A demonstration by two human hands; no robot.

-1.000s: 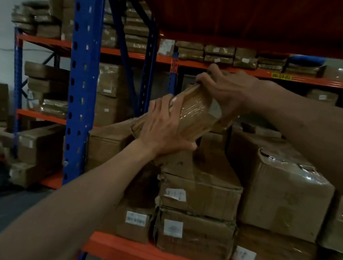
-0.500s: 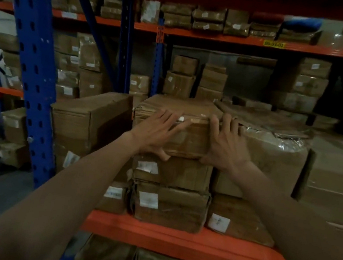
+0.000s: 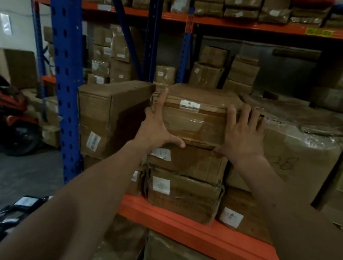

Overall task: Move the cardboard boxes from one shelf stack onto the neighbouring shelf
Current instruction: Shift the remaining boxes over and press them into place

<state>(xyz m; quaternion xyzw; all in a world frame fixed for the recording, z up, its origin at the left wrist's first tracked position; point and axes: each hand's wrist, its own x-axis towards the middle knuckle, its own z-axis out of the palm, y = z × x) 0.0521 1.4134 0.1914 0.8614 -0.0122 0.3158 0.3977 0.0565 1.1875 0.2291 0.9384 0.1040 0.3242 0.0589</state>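
Note:
A taped brown cardboard box [image 3: 194, 120] with a white label lies on top of a stack of two more boxes [image 3: 183, 176] on the orange shelf [image 3: 206, 235]. My left hand [image 3: 155, 125] is pressed against the box's left front corner, fingers up along its edge and thumb under its bottom edge. My right hand [image 3: 242, 133] lies flat on the box's right front end, fingers spread upward. Both hands are on the box, which rests on the stack.
A long box [image 3: 110, 116] stands left of the stack and a big plastic-wrapped box [image 3: 295, 161] right of it. A blue upright [image 3: 62, 64] rises at left. Beyond it sits a red scooter [image 3: 2, 111]. More boxes fill the upper shelf [image 3: 240, 8] and below.
A second ago both hands held the box tilted in the air above the stack. It now lies flat on the stack, and my hands have slid out to its two front corners.

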